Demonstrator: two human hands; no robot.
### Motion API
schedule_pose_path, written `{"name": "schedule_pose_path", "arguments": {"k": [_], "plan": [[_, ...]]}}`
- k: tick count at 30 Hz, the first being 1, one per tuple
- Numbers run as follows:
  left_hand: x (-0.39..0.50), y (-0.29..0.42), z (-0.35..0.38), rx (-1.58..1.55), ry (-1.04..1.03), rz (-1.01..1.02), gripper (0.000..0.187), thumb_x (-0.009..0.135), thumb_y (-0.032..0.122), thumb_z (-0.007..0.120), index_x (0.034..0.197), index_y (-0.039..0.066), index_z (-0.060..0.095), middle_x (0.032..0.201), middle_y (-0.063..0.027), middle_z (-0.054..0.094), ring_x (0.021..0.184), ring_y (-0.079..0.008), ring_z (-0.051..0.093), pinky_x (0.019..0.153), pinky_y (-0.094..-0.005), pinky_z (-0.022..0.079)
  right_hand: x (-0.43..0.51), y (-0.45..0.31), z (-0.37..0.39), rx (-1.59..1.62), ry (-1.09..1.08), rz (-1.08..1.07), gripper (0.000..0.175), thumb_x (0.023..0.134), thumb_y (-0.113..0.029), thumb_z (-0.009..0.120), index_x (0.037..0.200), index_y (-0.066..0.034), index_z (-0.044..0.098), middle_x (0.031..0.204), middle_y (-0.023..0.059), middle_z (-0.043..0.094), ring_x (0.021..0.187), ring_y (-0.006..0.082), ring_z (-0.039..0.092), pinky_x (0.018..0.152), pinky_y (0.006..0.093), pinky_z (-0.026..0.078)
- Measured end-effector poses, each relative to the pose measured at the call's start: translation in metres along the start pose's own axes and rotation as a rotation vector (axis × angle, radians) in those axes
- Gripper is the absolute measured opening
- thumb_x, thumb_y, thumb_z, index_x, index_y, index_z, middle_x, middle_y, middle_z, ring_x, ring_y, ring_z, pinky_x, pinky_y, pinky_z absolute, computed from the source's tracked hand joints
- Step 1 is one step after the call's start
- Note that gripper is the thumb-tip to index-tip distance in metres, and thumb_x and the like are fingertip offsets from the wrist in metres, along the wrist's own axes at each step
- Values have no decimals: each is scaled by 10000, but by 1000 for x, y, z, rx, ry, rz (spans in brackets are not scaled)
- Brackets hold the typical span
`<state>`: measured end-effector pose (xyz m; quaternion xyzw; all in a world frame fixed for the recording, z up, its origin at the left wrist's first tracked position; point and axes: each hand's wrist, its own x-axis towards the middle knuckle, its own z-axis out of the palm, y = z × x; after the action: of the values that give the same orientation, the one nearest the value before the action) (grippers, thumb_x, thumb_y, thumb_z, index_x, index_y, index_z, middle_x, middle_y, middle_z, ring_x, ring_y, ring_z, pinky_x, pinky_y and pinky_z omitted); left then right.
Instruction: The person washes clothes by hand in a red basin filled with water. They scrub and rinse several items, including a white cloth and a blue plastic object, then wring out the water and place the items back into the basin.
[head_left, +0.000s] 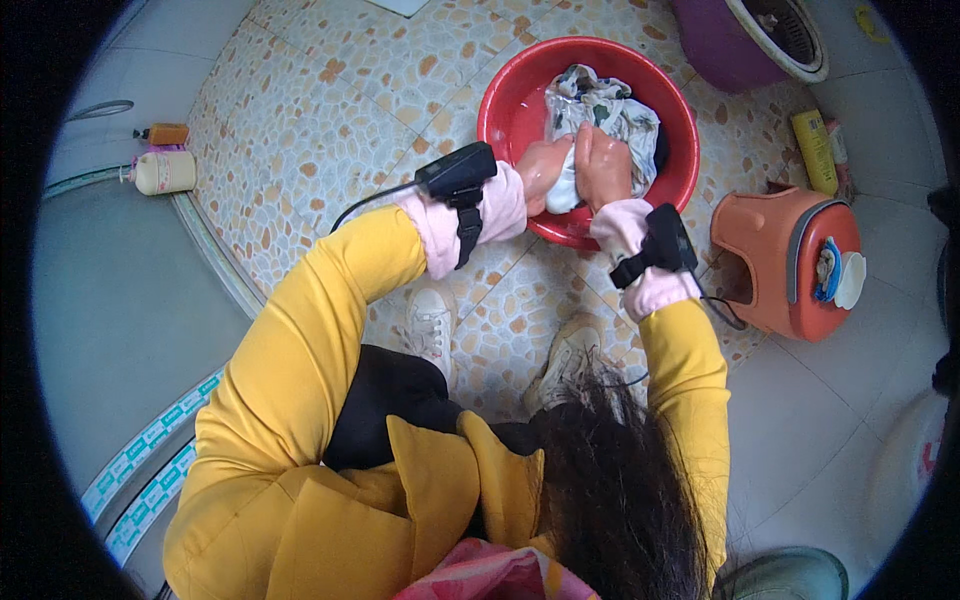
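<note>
A red plastic basin (514, 124) sits on the tiled floor in front of me. Inside it lies a wet white garment with dark and green patches (637, 124), bunched up, with something dark beside it. My left hand (541, 174) is closed around a white part of the cloth near the basin's near rim. Close beside it, my right hand (604, 166) grips the same bunched cloth, thumb pointing forward. Both hands look wet. The cloth inside my fists is hidden.
To the right stands an orange plastic stool (772, 255) with a blue-and-white item (828, 270) on top. A purple bucket (720, 45) is at the far right, a yellow packet (814, 150) by the wall. A cream pump bottle (169, 172) stands left, beside a curved ledge (217, 247).
</note>
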<state>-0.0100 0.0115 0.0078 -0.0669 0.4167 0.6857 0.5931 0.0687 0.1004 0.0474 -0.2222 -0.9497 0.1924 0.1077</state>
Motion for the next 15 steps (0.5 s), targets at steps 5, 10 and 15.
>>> {"name": "schedule_pose_path", "arguments": {"k": [5,10,15], "plan": [[7,4,-12,487,-169,15,194,988,225,501,1006,83,632,911,-48,669,764,-169,650,694,-328,534,-11,-7,6,276,173,-313,214,934,-138,453,870,-8,610,777,227,637,698,397,633,647,472,508],[2,-10,2,-8,-82,36,217,980,240,507,1021,65,629,951,-64,678,836,-183,662,750,-334,540,3,34,20,71,-4,-45,236,933,-183,466,835,-30,618,748,214,623,718,408,626,720,492,497],[-12,-1,17,61,92,-68,367,1011,353,421,1022,52,630,960,-90,685,845,-221,662,794,-372,529,4,35,31,313,53,46,325,951,-226,453,762,-32,633,669,212,609,648,414,602,633,494,489]]}}
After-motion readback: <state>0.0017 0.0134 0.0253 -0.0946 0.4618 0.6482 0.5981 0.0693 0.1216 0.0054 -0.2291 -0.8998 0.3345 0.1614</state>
